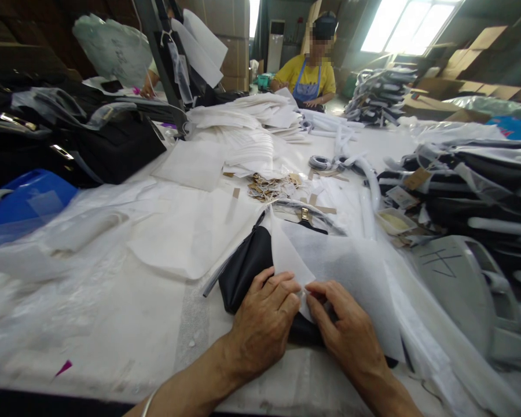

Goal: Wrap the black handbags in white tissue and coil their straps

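Note:
A black handbag with a gold clasp lies on the white table in front of me. White wrapping paper is draped over much of its front, and one folded edge runs down the middle. My left hand rests on the bag and the paper's folded edge, its fingers bent close together; whether they grip the paper is hidden. Thumb and forefinger of my right hand pinch the paper beside the left fingertips. The bag's handle, covered in clear wrap, arches behind it.
Behind the bag lie a heap of string tags and stacked white sheets. Black bags are piled left, near a blue plastic item. More wrapped bags and a grey plastic piece stand right. A person in yellow works across the table.

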A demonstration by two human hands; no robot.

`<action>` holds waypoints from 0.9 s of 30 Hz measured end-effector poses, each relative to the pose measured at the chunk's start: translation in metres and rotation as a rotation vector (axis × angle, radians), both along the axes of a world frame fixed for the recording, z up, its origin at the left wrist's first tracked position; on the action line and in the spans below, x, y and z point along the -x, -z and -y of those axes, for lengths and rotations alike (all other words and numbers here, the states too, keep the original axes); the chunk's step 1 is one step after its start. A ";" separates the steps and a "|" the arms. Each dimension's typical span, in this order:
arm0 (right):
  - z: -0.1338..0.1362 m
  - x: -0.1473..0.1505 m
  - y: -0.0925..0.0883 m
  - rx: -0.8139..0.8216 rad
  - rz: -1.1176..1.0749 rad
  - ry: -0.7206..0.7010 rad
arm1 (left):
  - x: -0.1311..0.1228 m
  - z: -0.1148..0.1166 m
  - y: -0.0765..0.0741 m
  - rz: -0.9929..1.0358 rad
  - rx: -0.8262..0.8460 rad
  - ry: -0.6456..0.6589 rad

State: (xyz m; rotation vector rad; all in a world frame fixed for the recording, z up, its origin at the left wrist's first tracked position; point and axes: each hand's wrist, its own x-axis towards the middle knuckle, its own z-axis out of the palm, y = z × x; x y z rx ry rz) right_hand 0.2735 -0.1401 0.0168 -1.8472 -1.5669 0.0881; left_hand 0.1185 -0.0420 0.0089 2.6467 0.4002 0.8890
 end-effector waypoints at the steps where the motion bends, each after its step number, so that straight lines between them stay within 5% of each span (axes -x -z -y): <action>1: 0.000 0.000 0.000 0.003 -0.003 -0.006 | 0.000 -0.001 -0.001 -0.016 0.022 0.011; 7: 0.000 0.000 -0.001 0.030 -0.020 -0.034 | 0.001 -0.004 -0.010 -0.073 0.105 0.059; 13: -0.001 -0.002 0.001 -0.006 -0.014 -0.014 | -0.002 -0.002 -0.003 0.000 0.164 0.010; 21: -0.007 -0.007 -0.009 0.081 0.031 -0.145 | -0.003 -0.004 -0.007 0.072 0.346 -0.038; 27: -0.022 -0.007 -0.017 0.197 0.070 -0.054 | -0.002 -0.002 -0.003 0.072 0.318 -0.033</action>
